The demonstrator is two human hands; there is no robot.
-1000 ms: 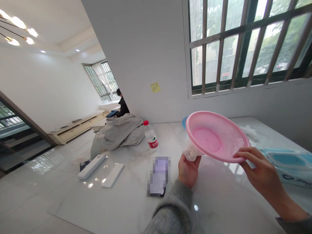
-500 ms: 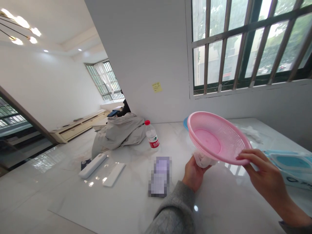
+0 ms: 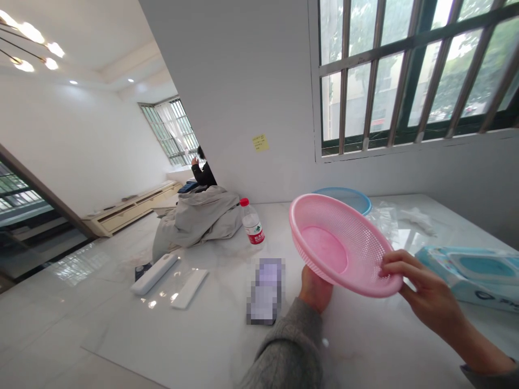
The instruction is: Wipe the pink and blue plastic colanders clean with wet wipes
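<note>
The person's right hand grips a pink plastic basket by its right rim, fingers curled over the edge, and holds it tilted in the air above a white marble table. The left hand sits just under the basket's near side. Its fingers are hidden behind the basket, so I cannot tell whether that hand is open or closed. A grey knit sleeve covers the left forearm, which reaches in from the near edge, while the right arm comes in from the near right.

There are two baskets: beyond the pink one, a blue basket lies on the table. Left of the hands are one plastic water bottle with a red cap, two white strips, and one pixelated flat object. A heap of grey cloth lies at the far left. To the right are one blue-and-white pack and a clear plastic film. One other person sits far off behind the cloth.
</note>
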